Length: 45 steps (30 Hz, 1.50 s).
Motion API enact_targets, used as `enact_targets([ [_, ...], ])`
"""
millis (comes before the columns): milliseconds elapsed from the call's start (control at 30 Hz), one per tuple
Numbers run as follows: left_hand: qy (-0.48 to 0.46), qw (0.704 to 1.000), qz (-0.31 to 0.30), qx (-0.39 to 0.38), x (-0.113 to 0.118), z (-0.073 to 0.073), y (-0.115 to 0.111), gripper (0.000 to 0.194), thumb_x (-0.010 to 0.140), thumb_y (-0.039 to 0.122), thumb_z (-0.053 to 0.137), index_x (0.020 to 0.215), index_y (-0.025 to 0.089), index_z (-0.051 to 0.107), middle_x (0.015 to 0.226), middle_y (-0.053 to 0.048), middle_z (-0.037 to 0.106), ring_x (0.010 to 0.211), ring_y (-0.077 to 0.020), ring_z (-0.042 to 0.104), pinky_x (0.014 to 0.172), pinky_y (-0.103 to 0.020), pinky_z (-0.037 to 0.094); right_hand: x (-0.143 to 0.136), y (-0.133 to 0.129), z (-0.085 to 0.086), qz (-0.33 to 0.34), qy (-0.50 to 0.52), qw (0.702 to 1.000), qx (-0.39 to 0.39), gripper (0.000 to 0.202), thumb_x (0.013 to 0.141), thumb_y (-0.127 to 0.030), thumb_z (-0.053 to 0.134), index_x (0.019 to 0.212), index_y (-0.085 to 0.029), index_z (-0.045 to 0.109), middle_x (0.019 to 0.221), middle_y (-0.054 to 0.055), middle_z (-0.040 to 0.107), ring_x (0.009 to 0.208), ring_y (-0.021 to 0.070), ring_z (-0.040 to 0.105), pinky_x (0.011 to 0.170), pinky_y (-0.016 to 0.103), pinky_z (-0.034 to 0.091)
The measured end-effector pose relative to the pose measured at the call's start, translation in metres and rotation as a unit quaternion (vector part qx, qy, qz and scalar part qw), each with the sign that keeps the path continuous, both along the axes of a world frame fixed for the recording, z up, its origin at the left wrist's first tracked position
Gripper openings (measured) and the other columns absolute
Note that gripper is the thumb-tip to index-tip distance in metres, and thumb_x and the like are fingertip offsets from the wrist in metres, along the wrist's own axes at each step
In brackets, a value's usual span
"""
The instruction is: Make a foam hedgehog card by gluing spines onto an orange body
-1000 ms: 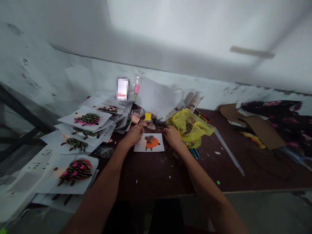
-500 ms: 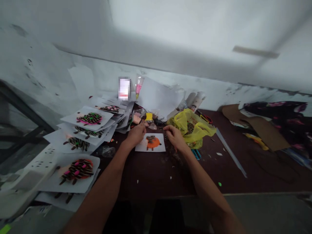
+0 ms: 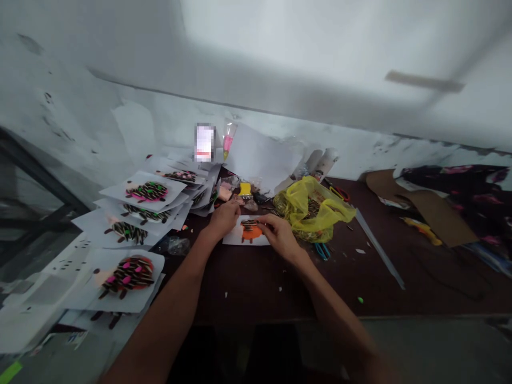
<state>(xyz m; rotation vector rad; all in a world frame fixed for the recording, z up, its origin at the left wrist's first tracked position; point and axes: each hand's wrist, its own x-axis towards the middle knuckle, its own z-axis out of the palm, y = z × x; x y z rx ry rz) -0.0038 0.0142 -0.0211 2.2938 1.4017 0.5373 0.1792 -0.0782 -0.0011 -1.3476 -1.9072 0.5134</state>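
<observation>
A small white card (image 3: 230, 240) lies flat on the dark table, with an orange hedgehog picture (image 3: 251, 232) that has brown feet. Several dark, pale-edged slivers lie in rows across its upper part. At the card's left edge rests my left hand (image 3: 224, 220), its fingers curled closed; what they hold, if anything, is hidden. My right hand (image 3: 282, 234) reaches over the card's right side, thumb and forefinger pinched on a small dark sliver at the picture's upper right. Just beyond it stands an open yellow plastic bag (image 3: 334, 212) with many such slivers inside.
Piled sheets with finished-looking hedgehog pictures (image 3: 146, 191) stand at the left. Clay lumps and a yellow block (image 3: 245, 189) lie behind the card. Blue-handled scissors (image 3: 322, 251), a clear strip (image 3: 380, 248), brown cardboard (image 3: 436, 213) and dark flowered cloth (image 3: 460, 186) are on the right.
My right hand has moved left and down from beside the card onto the hedgehog picture, its fingertips now at the slivers. My left hand has stayed nearly in place.
</observation>
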Motion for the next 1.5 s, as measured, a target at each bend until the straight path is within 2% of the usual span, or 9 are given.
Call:
enact_targets([
  [100,-0.003,1.000,0.001,0.003,-0.001,-0.002,0.001,0.020,0.085,0.007,0.051,0.085,0.017,0.068,0.111,-0.011,0.069,0.099,-0.0226,0.065,0.083,-0.030,0.049,-0.004,-0.002,-0.005,0.019,-0.054,0.998,0.015,0.028,0.097,-0.022,0.050,0.113,-0.019,0.073,0.094,0.007,0.067,0.084,0.0161,0.061,0.077,0.027,0.047],
  [333,-0.026,0.999,0.000,0.020,-0.005,-0.008,0.005,0.030,0.077,-0.001,0.053,0.094,0.019,0.069,0.111,-0.008,0.070,0.101,-0.0192,0.065,0.090,-0.030,0.051,-0.006,-0.001,-0.015,0.012,-0.104,0.993,0.056,0.014,0.093,-0.020,0.060,0.093,-0.019,0.074,0.092,0.007,0.070,0.086,0.0167,0.062,0.078,0.026,0.045],
  [467,-0.025,0.999,-0.012,0.033,-0.005,-0.008,0.005,0.029,0.079,0.000,0.052,0.089,0.018,0.071,0.119,-0.009,0.068,0.107,-0.0213,0.064,0.095,-0.033,0.051,-0.007,-0.002,-0.015,0.002,-0.140,0.988,0.067,0.014,0.093,-0.018,0.060,0.092,-0.020,0.074,0.093,0.006,0.069,0.092,0.0174,0.062,0.082,0.027,0.044],
  [600,0.004,0.999,-0.004,0.034,-0.004,-0.008,0.004,0.029,0.080,0.001,0.052,0.092,0.017,0.072,0.114,-0.010,0.069,0.106,-0.0216,0.064,0.094,-0.032,0.051,-0.009,-0.002,-0.019,0.008,-0.149,0.988,0.050,0.017,0.094,-0.015,0.058,0.096,-0.020,0.074,0.092,0.006,0.069,0.087,0.0165,0.062,0.078,0.026,0.044],
  [767,0.025,0.999,-0.003,0.028,-0.004,-0.007,0.004,0.029,0.082,0.004,0.050,0.095,0.017,0.073,0.112,-0.010,0.070,0.101,-0.0223,0.065,0.090,-0.032,0.051,-0.010,0.000,-0.022,0.016,-0.173,0.984,0.046,0.019,0.097,-0.021,0.053,0.095,-0.020,0.073,0.090,0.005,0.068,0.084,0.0160,0.061,0.075,0.025,0.043],
  [1500,0.032,0.999,-0.006,0.018,-0.003,-0.004,0.003,0.029,0.083,0.004,0.049,0.092,0.018,0.073,0.112,-0.010,0.069,0.099,-0.0207,0.065,0.086,-0.029,0.050,-0.012,0.003,-0.029,0.017,-0.200,0.978,0.053,0.020,0.097,-0.020,0.052,0.096,-0.019,0.072,0.088,0.006,0.063,0.085,0.0184,0.056,0.076,0.028,0.041],
])
